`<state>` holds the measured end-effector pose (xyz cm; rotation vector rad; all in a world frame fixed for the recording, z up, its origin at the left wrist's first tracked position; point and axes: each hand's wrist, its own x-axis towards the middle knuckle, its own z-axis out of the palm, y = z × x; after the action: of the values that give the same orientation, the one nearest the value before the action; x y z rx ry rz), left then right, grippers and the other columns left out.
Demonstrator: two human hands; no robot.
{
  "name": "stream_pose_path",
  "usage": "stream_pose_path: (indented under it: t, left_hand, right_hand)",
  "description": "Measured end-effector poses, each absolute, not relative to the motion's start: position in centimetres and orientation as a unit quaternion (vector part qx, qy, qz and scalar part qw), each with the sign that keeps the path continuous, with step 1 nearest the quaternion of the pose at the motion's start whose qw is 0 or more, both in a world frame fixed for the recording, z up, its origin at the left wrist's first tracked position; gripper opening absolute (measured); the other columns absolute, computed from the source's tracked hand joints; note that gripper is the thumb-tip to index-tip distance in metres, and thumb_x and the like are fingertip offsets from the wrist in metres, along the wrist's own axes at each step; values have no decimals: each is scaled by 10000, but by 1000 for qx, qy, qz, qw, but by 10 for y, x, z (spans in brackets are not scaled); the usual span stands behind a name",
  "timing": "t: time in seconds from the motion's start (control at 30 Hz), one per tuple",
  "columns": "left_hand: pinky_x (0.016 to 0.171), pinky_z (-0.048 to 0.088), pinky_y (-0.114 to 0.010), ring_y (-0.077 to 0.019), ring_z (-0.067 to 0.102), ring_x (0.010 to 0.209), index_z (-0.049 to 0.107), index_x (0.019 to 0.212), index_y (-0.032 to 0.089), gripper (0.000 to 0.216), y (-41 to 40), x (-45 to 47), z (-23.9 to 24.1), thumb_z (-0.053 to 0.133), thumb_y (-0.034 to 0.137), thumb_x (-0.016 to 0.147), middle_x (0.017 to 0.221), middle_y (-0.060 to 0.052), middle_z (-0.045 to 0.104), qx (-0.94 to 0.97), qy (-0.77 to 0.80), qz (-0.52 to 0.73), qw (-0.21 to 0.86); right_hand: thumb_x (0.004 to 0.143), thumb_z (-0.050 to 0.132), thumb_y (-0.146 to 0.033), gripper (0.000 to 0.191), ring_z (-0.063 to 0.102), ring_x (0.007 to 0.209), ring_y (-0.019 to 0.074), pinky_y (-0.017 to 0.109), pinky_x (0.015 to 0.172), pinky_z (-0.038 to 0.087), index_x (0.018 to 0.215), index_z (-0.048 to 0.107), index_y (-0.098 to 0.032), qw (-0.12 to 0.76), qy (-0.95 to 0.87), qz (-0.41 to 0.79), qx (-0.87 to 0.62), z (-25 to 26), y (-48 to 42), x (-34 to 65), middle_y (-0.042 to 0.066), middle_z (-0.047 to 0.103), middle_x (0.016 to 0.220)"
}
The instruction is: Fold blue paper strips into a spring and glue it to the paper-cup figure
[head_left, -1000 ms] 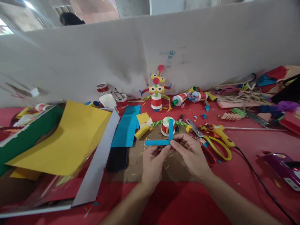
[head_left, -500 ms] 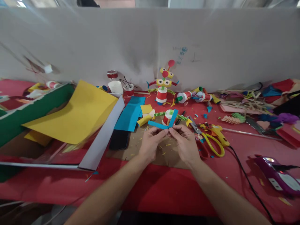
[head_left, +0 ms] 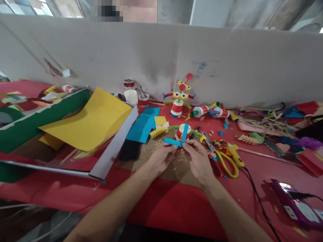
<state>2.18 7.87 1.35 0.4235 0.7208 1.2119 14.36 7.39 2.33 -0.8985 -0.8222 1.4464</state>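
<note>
Both my hands meet over a brown cardboard mat (head_left: 151, 164) on the red table. My left hand (head_left: 161, 157) and my right hand (head_left: 198, 158) pinch two blue paper strips (head_left: 179, 138) joined at a corner, one strip pointing left, the other up. Just behind the strips stands a red and white paper cup figure (head_left: 182, 131) with green coiled arms. A finished cup robot (head_left: 178, 101) with yellow eye blocks stands by the back wall.
Yellow-handled scissors (head_left: 224, 160) and a yellow glue gun (head_left: 233, 149) lie right of my hands. Blue paper (head_left: 142, 126), a big yellow sheet (head_left: 93, 122), a grey board (head_left: 116, 144) and a black phone (head_left: 129, 150) lie left. A purple device (head_left: 295, 205) sits front right.
The two hands stay pinched on the blue strips while turning them slightly. The camera has pulled back and swung left, so more of the forearms and the left table show.
</note>
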Motion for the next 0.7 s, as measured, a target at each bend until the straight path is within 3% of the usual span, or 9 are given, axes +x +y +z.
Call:
stream_pose_path:
  t: [0.2,0.33,0.53,0.7]
  left_hand:
    - [613,506,-183,-90,621,582,699,658,111,87,82,21,20,701,24,648,632,-37,677,181,376,518,747]
    - [633,497,-200,-110,635,620,729,716,99,99,84,16,23,757,101,621,670,-63,704,248,394,497,732]
    - [600,446,-228,-106,596,589,747,750,114,164,86,8,17,781,206,617,670,-72,713,356,417,492,677]
    - [576,410,-230,-85,536,550,744,736,134,142,86,7,10,761,241,645,634,-40,684,376,429,508,645]
  right_hand:
    - [651,749,-244,113,535,585,92,236,616,437,723,673,-202,595,-385,586,-393,20,73,143,-36,630,644]
    - [650,731,-216,65,533,603,108,251,619,439,702,691,-209,607,-406,548,-408,14,75,145,-32,639,643]
    - [600,733,-182,142,592,658,142,299,668,481,739,731,-213,595,-402,539,-440,8,78,142,-2,700,738]
    - [676,695,-217,51,599,660,151,320,700,485,715,726,-212,573,-442,522,-451,3,78,142,-5,688,670]
